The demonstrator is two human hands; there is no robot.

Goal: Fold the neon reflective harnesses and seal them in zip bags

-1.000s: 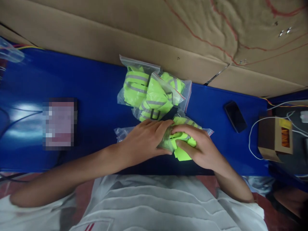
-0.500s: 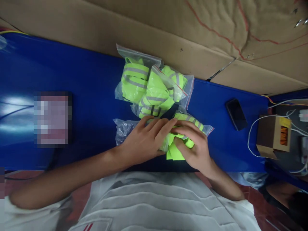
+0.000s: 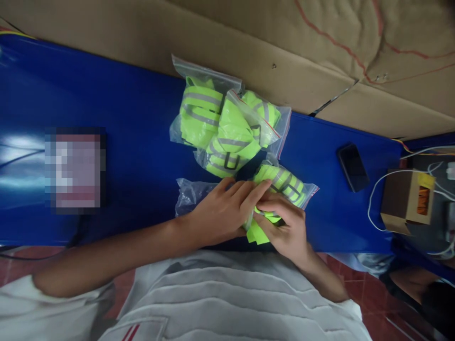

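Observation:
My left hand lies over a clear plastic bag, whose crinkled end shows to its left; the fingers are bent around the bag's edge. Beside it my right hand pinches a neon-yellow reflective strap at the bag's mouth, thumb and forefinger together. Part of the strap hangs down between the hands, and the rest is hidden by the fingers. Just beyond the right hand sits a bagged reflective strap with a dark buckle. Behind both hands lies a pile of similar bagged straps.
A black phone rests on the blue table, right of the bags. Further right are an open cardboard box and white cables. A blurred-out item lies at left. Brown cardboard lines the back; another person's leg shows lower right.
My right fingers have drawn tighter onto the strap, and less of it shows between the hands. The bagged strap behind is more exposed. The view has shifted slightly.

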